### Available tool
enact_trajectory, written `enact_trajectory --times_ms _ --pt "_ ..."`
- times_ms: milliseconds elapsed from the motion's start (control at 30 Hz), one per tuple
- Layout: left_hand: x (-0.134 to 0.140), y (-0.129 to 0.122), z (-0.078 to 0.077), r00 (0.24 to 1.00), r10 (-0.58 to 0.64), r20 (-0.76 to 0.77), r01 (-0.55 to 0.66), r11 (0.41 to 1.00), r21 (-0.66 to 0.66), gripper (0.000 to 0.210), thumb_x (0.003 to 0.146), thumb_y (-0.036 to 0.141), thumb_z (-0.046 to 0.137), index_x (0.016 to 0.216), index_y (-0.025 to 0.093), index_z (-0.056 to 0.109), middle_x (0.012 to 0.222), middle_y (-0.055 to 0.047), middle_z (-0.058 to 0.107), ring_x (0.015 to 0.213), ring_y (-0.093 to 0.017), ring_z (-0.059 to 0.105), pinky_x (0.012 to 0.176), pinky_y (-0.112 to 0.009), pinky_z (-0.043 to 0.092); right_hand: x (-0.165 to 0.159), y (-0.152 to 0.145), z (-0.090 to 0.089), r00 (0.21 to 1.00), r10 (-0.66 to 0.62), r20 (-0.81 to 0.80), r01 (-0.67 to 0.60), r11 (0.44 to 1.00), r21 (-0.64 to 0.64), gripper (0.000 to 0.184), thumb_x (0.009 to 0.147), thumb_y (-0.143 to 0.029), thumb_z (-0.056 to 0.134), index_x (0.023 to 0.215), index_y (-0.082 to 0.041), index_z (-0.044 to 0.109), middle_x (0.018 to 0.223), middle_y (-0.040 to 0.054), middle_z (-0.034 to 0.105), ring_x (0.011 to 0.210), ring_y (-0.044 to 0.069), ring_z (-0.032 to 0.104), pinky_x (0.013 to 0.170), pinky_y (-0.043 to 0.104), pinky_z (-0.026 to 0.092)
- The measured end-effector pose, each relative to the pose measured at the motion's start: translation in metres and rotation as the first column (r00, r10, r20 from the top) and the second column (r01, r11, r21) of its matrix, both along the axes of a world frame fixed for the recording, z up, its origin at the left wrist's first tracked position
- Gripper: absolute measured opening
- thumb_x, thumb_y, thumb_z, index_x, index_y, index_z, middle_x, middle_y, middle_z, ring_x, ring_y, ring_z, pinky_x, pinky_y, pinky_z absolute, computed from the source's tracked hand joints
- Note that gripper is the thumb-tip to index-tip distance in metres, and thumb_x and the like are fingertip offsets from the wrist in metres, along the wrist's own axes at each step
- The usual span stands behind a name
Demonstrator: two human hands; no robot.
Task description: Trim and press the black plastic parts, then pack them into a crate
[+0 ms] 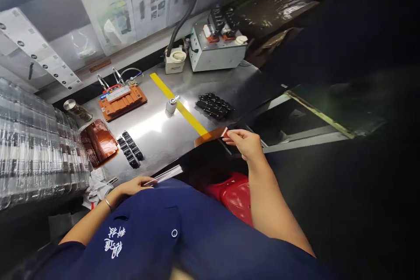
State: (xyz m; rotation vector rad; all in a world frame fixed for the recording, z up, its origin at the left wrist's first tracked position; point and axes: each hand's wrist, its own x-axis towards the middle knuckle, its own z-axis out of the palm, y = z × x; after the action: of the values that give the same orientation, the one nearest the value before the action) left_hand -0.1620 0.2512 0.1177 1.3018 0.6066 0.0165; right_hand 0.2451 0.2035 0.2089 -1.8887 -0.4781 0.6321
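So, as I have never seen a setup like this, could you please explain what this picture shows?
What you see at work are simply a person's two bare hands. The picture comes from a camera worn on that person's head, looking forward and down, so the dark blue shirt below is the wearer's own. The fingers of the right hand pinch a translucent orange-brown sheet by one end. The left hand, close to the shirt, holds a narrow clear plastic piece. On the shiny metal table you can see a yellow tape strip, a black ribbed part, a bumpy black cluster, an orange-brown block and a small silver container. A grey metal box stands toward the back.
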Motion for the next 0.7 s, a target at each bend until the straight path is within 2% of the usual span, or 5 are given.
enact_trajectory --times_ms 100,200,433,533,700 --pt "0.057 -0.019 -0.013 0.996 0.043 -0.081 -0.035 0.995 0.091 0.024 0.078 0.039 0.065 0.090 0.020 0.074 0.090 -0.012 0.075 0.084 -0.027 0.071 0.078 -0.039 0.056 0.039 -0.063 0.002 0.997 -0.073 0.016 0.072 0.997 0.014 0.018 0.065 -0.029 0.074 0.066 -0.015 0.063 0.053 0.0008 0.065 0.049 0.013 0.065 0.045 0.019 0.052" --pt "0.123 -0.038 -0.023 0.988 0.069 -0.135 -0.038 0.976 0.216 0.023 0.080 0.030 0.059 0.096 0.020 0.072 0.075 -0.008 0.072 0.065 -0.021 0.068 0.063 -0.034 0.055 0.068 -0.125 -0.001 0.994 -0.108 0.009 0.108 0.994 -0.011 0.027 0.062 -0.040 0.075 0.066 -0.015 0.064 0.057 0.0023 0.066 0.052 0.014 0.066 0.047 0.021 0.052" --pt "0.294 -0.051 -0.005 0.976 0.036 -0.217 0.070 0.885 0.461 0.051 0.081 0.010 0.048 0.130 0.015 0.059 0.060 0.002 0.061 0.043 -0.010 0.052 0.053 -0.023 0.045 0.099 -0.234 -0.010 0.978 -0.208 0.002 0.208 0.977 -0.042 0.041 0.060 -0.055 0.073 0.068 -0.016 0.065 0.059 0.0039 0.067 0.057 0.017 0.067 0.056 0.028 0.054" --pt "0.373 -0.051 -0.001 0.981 0.035 -0.189 0.071 0.848 0.525 0.050 0.086 0.007 0.042 0.134 0.011 0.055 0.066 0.000 0.063 0.057 -0.012 0.061 0.065 -0.024 0.050 0.099 -0.264 -0.017 0.965 -0.261 0.003 0.261 0.965 -0.037 0.042 0.065 -0.058 0.067 0.070 -0.016 0.065 0.062 0.0049 0.069 0.061 0.019 0.068 0.061 0.031 0.055" --pt "0.502 -0.045 -0.010 0.978 0.108 -0.177 0.042 0.734 0.677 0.052 0.086 0.004 0.044 0.138 0.004 0.048 0.114 -0.019 0.064 0.110 -0.023 0.061 0.097 -0.034 0.045 0.092 -0.293 -0.030 0.925 -0.377 -0.046 0.375 0.926 -0.041 0.046 0.068 -0.064 0.060 0.070 -0.019 0.064 0.064 0.0078 0.070 0.065 0.024 0.071 0.063 0.036 0.056"
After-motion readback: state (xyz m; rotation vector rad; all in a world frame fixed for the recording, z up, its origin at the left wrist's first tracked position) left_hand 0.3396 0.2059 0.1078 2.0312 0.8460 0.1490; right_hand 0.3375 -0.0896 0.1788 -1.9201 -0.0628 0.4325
